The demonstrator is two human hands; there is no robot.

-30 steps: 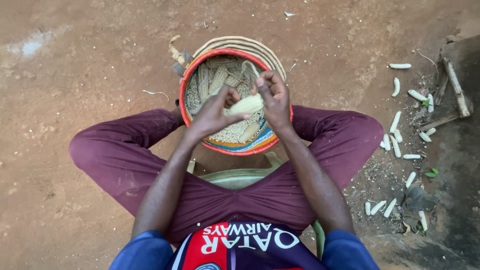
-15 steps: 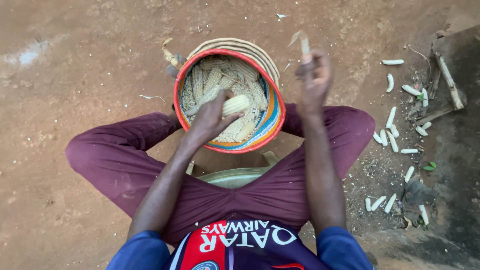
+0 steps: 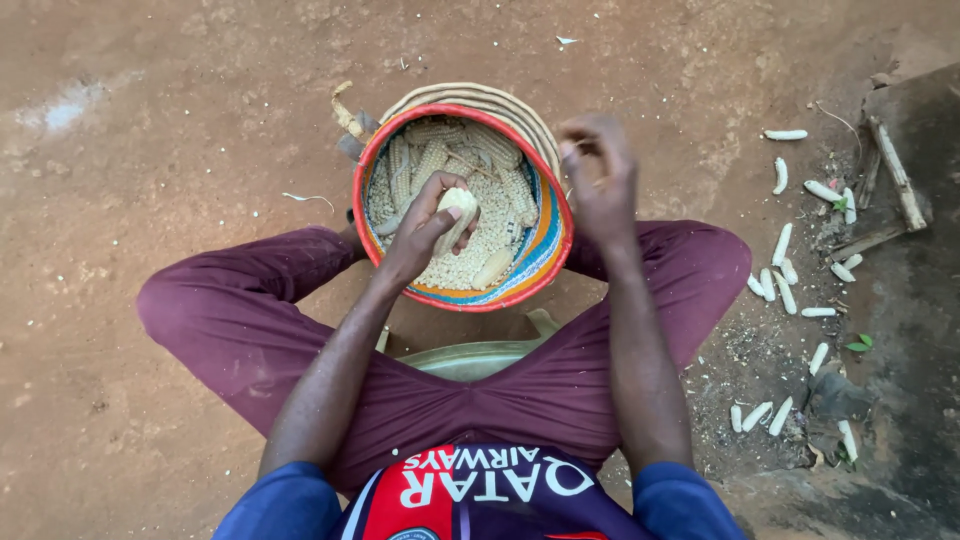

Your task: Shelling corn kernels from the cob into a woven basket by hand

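While the left hand (image 3: 425, 228) grips a corn cob (image 3: 456, 212) over the basket (image 3: 545, 250), the right hand (image 3: 598, 180) hovers loosely curled, seemingly empty.

we can't tell whether right hand (image 3: 600, 185), blurred, holds anything. left hand (image 3: 432, 228) covers part of pale maize cob (image 3: 458, 212). pale green metal basin (image 3: 470, 358) mostly hidden behind maroon trouser legs (image 3: 300, 330). blue sleeves cut off at bottom edge.

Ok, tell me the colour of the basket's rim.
Red, on the basket; the head view shows it best.
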